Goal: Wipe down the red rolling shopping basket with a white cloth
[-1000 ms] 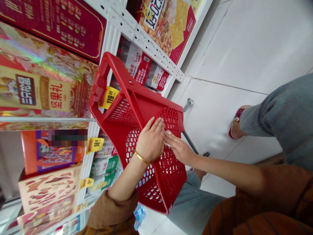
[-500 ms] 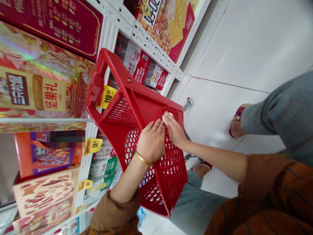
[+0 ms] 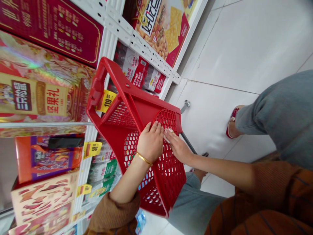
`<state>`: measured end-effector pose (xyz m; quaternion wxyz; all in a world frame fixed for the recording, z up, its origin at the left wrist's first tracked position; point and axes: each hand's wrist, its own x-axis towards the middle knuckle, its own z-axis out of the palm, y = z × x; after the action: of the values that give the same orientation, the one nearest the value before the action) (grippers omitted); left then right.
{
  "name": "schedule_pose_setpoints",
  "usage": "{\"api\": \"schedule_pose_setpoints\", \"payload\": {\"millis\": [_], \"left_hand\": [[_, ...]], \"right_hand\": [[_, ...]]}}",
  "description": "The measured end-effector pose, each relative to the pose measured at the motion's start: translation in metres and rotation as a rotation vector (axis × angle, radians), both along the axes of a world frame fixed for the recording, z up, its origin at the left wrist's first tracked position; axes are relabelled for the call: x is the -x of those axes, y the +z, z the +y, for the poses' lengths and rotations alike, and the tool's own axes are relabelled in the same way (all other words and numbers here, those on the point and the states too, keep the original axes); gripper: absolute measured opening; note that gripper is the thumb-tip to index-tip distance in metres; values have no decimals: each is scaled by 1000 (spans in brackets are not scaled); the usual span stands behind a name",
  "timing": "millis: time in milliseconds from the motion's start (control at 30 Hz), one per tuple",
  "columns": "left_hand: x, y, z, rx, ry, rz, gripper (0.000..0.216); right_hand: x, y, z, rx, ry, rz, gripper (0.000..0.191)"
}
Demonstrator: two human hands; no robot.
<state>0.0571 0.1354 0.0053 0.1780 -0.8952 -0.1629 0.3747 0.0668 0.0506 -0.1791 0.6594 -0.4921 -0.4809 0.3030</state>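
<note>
A red plastic shopping basket (image 3: 146, 103) with a honeycomb mesh side stands tilted in view. My left hand (image 3: 150, 143), with a gold bracelet at the wrist, is closed over the basket's rim, its fingers together on the outer side. Close beside it, my right hand (image 3: 179, 148) presses a white wad, like a tissue or cloth (image 3: 167, 135), against the mesh. Most of the wad is hidden under the fingers.
Shelves at the left hold gift boxes (image 3: 44, 101) and bottled drinks (image 3: 133, 67), with yellow price tags (image 3: 92, 149) along the edge. A dark phone-like object (image 3: 65, 142) lies on an orange-purple box. White floor tiles (image 3: 220, 58) and jeans-clad legs (image 3: 266, 117) are at the right.
My right hand has slid the white wad down the mesh, away from the round patterned patch. My left hand stays on the rim. The view has shifted slightly.
</note>
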Motion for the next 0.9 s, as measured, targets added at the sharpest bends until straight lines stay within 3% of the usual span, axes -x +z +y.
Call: {"api": "schedule_pose_setpoints", "payload": {"millis": [167,400,567,900], "left_hand": [[-4,-7,1,3,-9,58,49],[-8,-12,2,26,40,212,48],[-11,-13,3,35,61,228,49],[-4,-21,4,44,41,174,49]], "right_hand": [[-7,-5,-13,16,44,41,54],[-32,-9,35,214,-274,212,35],[-22,-17,63,239,-121,204,44],[-4,-21,39,184,-98,161,49]]}}
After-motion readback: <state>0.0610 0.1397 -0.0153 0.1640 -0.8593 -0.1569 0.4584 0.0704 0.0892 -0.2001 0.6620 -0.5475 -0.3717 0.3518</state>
